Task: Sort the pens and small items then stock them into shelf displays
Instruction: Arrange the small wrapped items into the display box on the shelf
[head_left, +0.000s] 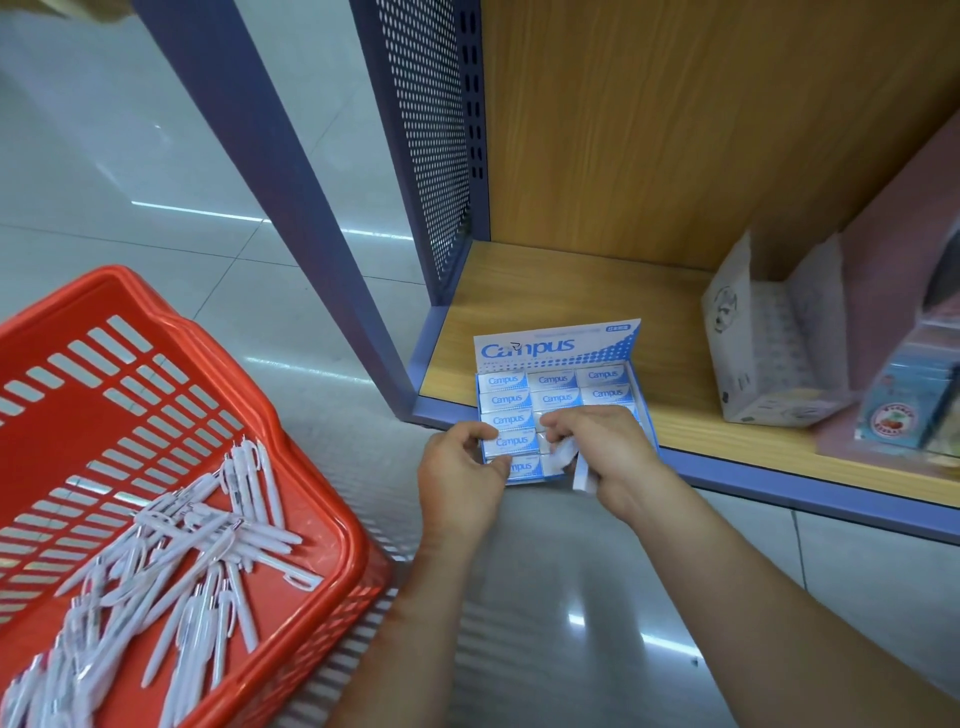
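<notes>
Campus box (556, 347): left grip (462, 467) clamped on its front edge, right grip (605, 447) pinching a white piece (583, 475).

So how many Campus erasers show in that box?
9 erasers: three in each of two back rows, three below on the left. Left hand and right hand hide others.

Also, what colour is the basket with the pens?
Red; the basket shows best in the head view.

Left hand (462, 467) grips the Campus box (558, 347) at the shelf's (571, 291) near edge. Right hand (605, 449) pinches a small white item (583, 475) over it. Pens (208, 545) lie in the red basket (171, 318).
</notes>
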